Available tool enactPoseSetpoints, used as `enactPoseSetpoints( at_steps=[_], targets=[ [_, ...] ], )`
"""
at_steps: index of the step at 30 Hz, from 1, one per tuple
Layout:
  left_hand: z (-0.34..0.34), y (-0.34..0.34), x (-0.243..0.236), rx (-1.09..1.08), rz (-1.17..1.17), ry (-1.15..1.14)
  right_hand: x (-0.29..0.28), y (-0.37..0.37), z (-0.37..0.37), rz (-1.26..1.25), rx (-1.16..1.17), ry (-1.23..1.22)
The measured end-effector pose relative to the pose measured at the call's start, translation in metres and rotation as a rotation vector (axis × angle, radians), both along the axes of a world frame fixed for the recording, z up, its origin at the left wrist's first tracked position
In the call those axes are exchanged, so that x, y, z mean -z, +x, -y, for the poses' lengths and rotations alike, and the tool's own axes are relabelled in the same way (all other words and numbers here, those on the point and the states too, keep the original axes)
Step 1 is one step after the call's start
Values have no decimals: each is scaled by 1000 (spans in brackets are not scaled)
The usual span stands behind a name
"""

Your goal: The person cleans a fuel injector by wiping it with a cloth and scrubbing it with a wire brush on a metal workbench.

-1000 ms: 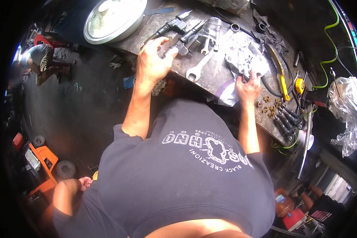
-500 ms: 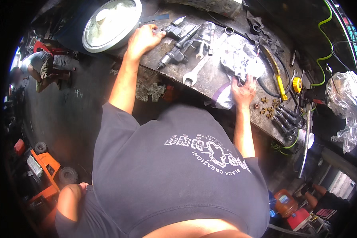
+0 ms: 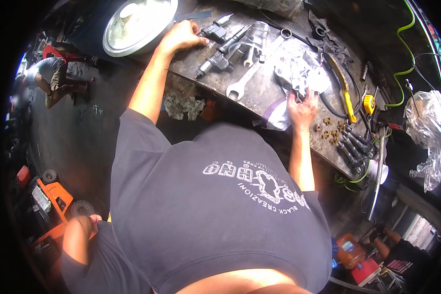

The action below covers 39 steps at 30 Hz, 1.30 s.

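a: your left hand (image 3: 183,36), quick, what's it on?
b: at the butt end of a black metal injector-like part with a silver tip (image 3: 216,30). fingers curled, thumb and fingertips near together; can't tell if you grip it or just touch it.
a: and that part lies where?
b: on the grey, stained metal desk (image 3: 191,68), slanting, tip away from you. a longer black metal part with a slim rod end (image 3: 220,56) lies just beside it, nearer your edge.
a: your right hand (image 3: 304,110)?
b: palm down, fingers spread, fingertips at the near side of the crumpled, shiny whitish plastic (image 3: 301,73). can't tell if any is pinched.
a: between your hands?
b: a long silver steel spanner with a forked end (image 3: 250,78), and a silvery ribbed cylinder (image 3: 258,36) past the black parts.
a: right of your right hand?
b: small brass-coloured fittings (image 3: 334,133), near it, then dark cylindrical parts in a row (image 3: 353,147). further up, a long tool with a yellow handle (image 3: 349,105) and a yellow tape measure (image 3: 369,103).
a: left end?
b: round pale lid with a knob (image 3: 137,24), near your left hand.
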<state>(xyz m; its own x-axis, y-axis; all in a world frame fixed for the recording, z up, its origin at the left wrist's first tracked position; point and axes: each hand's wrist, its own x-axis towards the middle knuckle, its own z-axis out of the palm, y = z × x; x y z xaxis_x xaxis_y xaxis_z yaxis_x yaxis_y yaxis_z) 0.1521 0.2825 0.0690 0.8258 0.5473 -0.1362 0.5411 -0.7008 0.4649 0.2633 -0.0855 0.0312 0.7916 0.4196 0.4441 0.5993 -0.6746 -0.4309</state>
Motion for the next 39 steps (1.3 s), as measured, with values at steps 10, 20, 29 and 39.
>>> enactPoseSetpoints(
  at_steps=[10,20,29,39],
  targets=[
    [90,-71,-32,-373,742,-40,-41,-32,10,-123,286,-138],
    [110,-57,-22,-307,340,76,-89,-14,14,-173,17,-28],
    [116,-6,-32,-189,-12,50,-61,-23,53,-46,127,-8],
    [99,4,-21,-194,-62,-48,-50,-38,78,-114,206,92]
  ],
)
